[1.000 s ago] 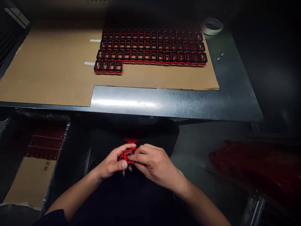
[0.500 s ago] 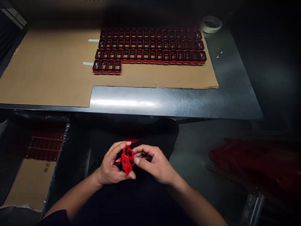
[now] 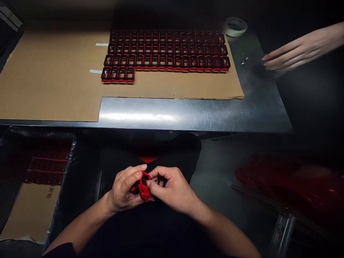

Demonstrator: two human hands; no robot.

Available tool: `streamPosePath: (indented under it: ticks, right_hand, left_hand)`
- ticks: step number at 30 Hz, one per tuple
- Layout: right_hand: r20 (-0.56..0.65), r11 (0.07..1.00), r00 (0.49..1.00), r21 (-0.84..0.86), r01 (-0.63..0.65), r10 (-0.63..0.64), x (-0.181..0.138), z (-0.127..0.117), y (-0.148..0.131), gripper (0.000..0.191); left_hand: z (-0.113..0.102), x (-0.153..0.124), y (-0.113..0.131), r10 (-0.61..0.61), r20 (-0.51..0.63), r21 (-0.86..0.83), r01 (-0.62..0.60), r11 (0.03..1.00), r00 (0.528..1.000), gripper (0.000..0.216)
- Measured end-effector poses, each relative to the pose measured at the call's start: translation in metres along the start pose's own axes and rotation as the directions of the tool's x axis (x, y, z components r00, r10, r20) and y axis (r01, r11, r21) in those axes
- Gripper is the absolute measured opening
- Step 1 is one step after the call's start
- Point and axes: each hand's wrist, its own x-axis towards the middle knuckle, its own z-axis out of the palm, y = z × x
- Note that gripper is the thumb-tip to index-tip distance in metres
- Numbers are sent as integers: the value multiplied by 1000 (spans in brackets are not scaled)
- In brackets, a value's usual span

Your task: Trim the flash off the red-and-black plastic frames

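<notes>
A small red plastic frame (image 3: pixel 144 189) with open windows is held low over my lap. My left hand (image 3: pixel 125 188) grips it from the left. My right hand (image 3: pixel 172 190) pinches it from the right, and my fingers hide part of it. Farther off, on a cardboard sheet (image 3: pixel 53 93), lie neat rows of black-and-red frames (image 3: pixel 166 53), packed side by side. The shortest row sits at the front left. Neither hand touches those rows.
A co-worker's hand (image 3: pixel 303 50) reaches in over the far right of the steel table (image 3: pixel 188 114). A tape roll (image 3: pixel 235 27) and small metal bits (image 3: pixel 244 59) lie nearby. A box with red parts (image 3: pixel 47 161) stands lower left; a dark red bag (image 3: pixel 285 186) lies lower right.
My hands have turned the red frame, so it now shows more edge-on. A co-worker's hand has entered at the upper right. The whole view has shifted slightly.
</notes>
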Motion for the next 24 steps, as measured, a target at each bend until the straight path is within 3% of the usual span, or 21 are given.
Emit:
streamPosePath:
  ticks: [6,17,24]
  right_hand:
    - [2,1000,1000,4,15,-15,0,2,-3,12]
    - [148,998,989,69,1,-11,-2,-13,-5,25]
    - [122,997,993,75,-12,3,-1,-13,0,19]
  left_hand:
    - [-2,2,0,-19,11,1,19,1000,1000,93]
    - [-1,1,2,-40,-12,-30,40,999,999,95]
    - [-1,2,2,-11,1,15,11,1000,1000,92]
